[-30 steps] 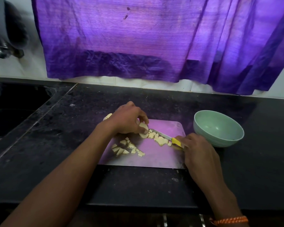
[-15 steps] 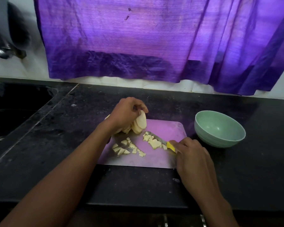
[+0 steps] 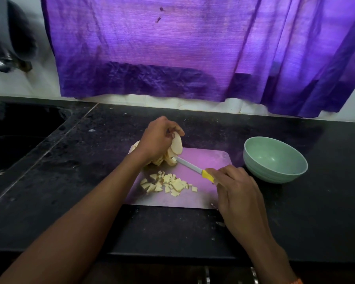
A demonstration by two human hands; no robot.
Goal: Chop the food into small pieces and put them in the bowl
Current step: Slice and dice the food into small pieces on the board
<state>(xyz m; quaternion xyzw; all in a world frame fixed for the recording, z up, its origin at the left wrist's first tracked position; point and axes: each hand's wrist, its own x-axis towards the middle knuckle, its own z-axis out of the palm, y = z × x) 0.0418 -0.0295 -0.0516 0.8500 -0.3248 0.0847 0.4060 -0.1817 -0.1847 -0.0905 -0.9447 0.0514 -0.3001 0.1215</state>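
Looking left to right, we found our left hand (image 3: 158, 140) gripping a fan of pale food slices (image 3: 175, 147), which it had lifted and tilted off the cutting board (image 3: 209, 158) half a second before. The two heaps of chopped pieces (image 3: 168, 183) had been swept into one pile near the board's front. Our right hand (image 3: 237, 189) clasped the yellow-handled knife (image 3: 193, 168), tip touching the slices. The green bowl (image 3: 275, 160) sat just beside the board, apparently empty, so we judged more chopping remained.
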